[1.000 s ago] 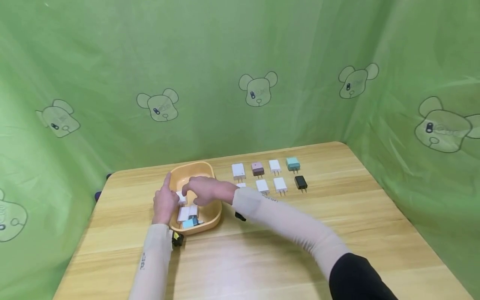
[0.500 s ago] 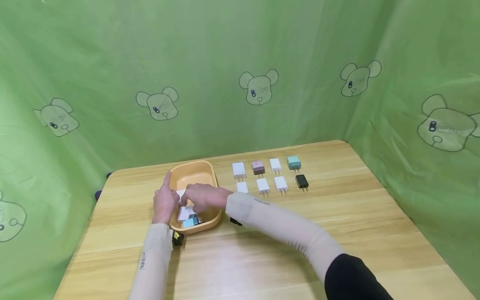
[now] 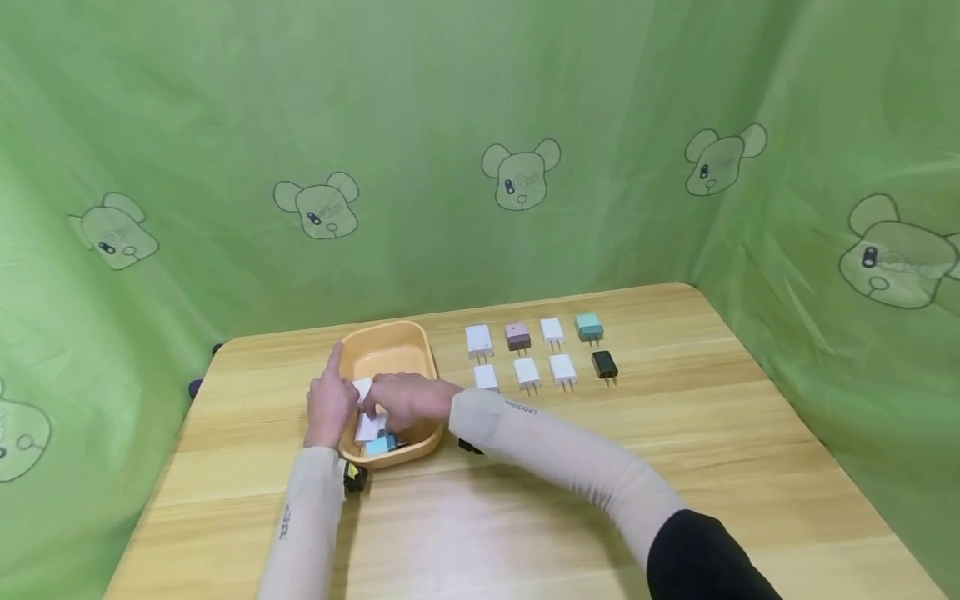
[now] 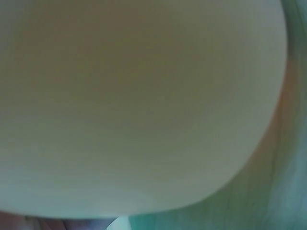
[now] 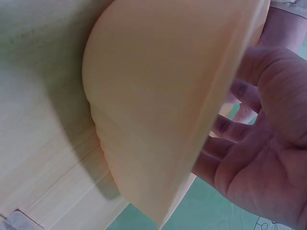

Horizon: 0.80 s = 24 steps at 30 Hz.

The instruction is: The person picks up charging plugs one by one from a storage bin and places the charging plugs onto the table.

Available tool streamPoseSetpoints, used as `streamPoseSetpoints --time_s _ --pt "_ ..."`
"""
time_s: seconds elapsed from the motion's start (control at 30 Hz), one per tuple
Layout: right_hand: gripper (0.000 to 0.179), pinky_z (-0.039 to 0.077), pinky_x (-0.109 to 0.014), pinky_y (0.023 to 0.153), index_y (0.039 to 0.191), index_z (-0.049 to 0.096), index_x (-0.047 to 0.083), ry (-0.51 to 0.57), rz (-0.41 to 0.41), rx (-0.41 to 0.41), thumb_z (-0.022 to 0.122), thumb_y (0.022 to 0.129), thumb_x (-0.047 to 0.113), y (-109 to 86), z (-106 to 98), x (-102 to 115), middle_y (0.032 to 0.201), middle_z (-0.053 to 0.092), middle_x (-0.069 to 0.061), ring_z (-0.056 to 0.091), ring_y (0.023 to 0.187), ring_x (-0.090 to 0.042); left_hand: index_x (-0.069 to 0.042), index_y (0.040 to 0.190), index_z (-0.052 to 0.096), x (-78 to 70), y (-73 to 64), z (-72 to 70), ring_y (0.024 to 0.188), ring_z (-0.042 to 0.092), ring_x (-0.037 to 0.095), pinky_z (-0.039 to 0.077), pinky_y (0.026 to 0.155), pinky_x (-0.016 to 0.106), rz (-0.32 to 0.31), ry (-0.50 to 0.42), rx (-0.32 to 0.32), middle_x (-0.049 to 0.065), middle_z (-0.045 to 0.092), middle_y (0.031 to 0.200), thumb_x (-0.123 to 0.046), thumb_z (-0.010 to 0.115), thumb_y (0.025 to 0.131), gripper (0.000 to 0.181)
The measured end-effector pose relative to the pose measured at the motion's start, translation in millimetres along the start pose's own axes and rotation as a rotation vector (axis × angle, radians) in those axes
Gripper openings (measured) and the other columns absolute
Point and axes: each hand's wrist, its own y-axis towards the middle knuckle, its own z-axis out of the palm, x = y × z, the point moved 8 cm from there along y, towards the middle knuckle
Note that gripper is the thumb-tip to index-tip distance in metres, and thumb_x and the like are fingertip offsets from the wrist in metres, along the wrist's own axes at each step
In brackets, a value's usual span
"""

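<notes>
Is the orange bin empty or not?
Not empty: white blocks and a light-blue one lie inside the orange bin; the right hand hides part of it.

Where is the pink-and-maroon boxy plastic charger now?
In the head view, the pink-and-maroon charger lies right of the orange plastic basin, between two white boxy chargers.

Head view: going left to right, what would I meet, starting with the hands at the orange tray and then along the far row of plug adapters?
Bare left hand, bare right hand, large white rectangular adapter, pink-and-maroon boxy adapter, smaller white rectangular adapter, teal boxy adapter.
</notes>
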Motion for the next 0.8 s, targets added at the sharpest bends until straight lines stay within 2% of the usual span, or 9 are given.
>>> streamPoseSetpoints --time_s 0.2,0.37,0.5,0.63,0.8 --pt "0.028 0.054 -0.028 0.076 0.108 0.074 0.022 -0.013 -0.020 -0.012 0.077 0.083 0.008 -0.1 0.4 2.8 0.120 0.064 -0.001 0.058 0.096 -0.014 -0.032 0.165 0.008 0.2 0.6 0.2 0.059 0.049 0.019 0.044 0.050 0.026 -0.010 -0.001 0.005 0.015 0.062 0.082 0.001 0.048 0.091 0.089" --pt "0.029 0.054 -0.025 0.083 0.109 0.074 0.019 -0.016 -0.031 -0.016 0.076 0.083 0.006 1.0 3.1 2.7 0.114 0.066 0.000 0.058 0.097 -0.013 -0.031 0.165 0.009 -0.2 -0.6 1.5 0.056 0.047 0.017 0.043 0.048 0.025 -0.009 -0.005 0.003 0.013 0.060 0.079 0.001 0.048 0.092 0.089" --pt "0.029 0.054 -0.024 0.089 0.109 0.073 0.016 -0.011 -0.030 -0.017 0.076 0.083 0.004 1.4 6.3 1.2 0.111 0.069 0.000 0.060 0.096 -0.013 -0.028 0.165 0.010 -1.6 -2.5 1.8 0.058 0.049 0.020 0.043 0.049 0.026 0.004 0.012 -0.003 0.016 0.062 0.081 0.000 0.048 0.092 0.087" --pt "0.028 0.055 -0.022 0.086 0.108 0.071 0.015 0.020 -0.020 -0.012 0.075 0.083 0.002 -0.1 8.5 0.6 0.110 0.072 -0.001 0.062 0.092 -0.013 -0.027 0.165 0.011 -2.2 -4.6 1.7 0.061 0.050 0.023 0.043 0.050 0.027 0.015 0.024 -0.004 0.019 0.063 0.084 0.000 0.047 0.092 0.086" --pt "0.028 0.055 -0.020 0.078 0.108 0.070 0.013 0.040 -0.021 -0.020 0.075 0.083 0.001 -0.8 6.9 -0.6 0.105 0.071 0.000 0.062 0.087 -0.012 -0.027 0.165 0.010 -2.6 -5.3 0.6 0.058 0.048 0.019 0.044 0.050 0.026 0.005 -0.008 0.002 0.017 0.062 0.083 0.000 0.047 0.092 0.086"
